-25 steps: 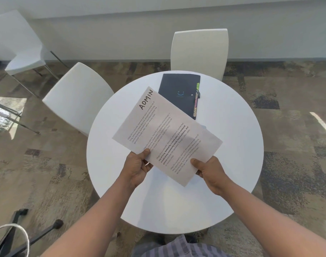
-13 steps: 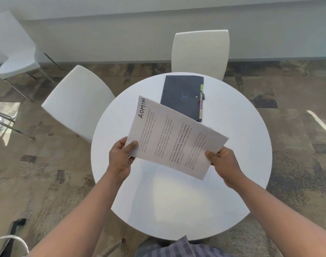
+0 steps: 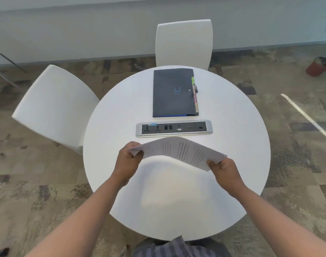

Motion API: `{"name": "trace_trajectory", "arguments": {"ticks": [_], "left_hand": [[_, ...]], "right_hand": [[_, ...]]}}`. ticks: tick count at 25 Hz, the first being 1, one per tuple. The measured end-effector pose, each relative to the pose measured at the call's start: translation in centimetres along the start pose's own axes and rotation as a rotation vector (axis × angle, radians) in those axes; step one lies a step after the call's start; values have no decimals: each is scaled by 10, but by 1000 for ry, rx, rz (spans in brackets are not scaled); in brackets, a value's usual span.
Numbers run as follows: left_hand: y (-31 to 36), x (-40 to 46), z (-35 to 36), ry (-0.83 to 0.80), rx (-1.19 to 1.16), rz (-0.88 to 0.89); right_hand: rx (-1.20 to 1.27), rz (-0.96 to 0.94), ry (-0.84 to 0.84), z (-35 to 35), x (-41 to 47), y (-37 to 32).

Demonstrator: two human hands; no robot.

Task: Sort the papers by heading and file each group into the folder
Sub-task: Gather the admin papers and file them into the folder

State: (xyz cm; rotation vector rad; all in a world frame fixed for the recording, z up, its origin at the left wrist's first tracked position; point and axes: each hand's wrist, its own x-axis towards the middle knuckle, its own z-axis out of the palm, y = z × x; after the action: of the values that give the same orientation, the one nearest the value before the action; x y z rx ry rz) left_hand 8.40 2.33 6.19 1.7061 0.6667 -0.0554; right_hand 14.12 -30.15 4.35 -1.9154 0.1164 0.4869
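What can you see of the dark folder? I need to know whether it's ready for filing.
The dark folder lies flat and closed on the far half of the white round table, just beyond the socket strip. Its cover looks matte, with a small blue smile mark and a snap button. Coloured index tabs line its right edge; a blue edge shows along the bottom. Neither hand touches it.

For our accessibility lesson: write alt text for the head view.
Two hands, left hand and right hand, hold a bowed stack of papers above a round white table. Beyond lie a socket panel and a closed dark folder.
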Motion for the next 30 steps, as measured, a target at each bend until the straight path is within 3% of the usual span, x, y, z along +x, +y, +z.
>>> {"name": "trace_trajectory", "arguments": {"ticks": [4,9,14,26,30], "left_hand": [[-31,1,9,-75,-36,-134],[-34,2,6,-55,-88,-133],[-50,-5,4,-105,-52,-165],[-63,-3,2,-20,-73,-203],[-70,2,-4,-72,-22,-222]], "right_hand": [[32,118,10,22,-11,12],[144,156,117,35,-17,7],[132,210,59,49,-19,19],[115,261,-16,50,-13,22],[125,304,-48,50,-13,25]]}}
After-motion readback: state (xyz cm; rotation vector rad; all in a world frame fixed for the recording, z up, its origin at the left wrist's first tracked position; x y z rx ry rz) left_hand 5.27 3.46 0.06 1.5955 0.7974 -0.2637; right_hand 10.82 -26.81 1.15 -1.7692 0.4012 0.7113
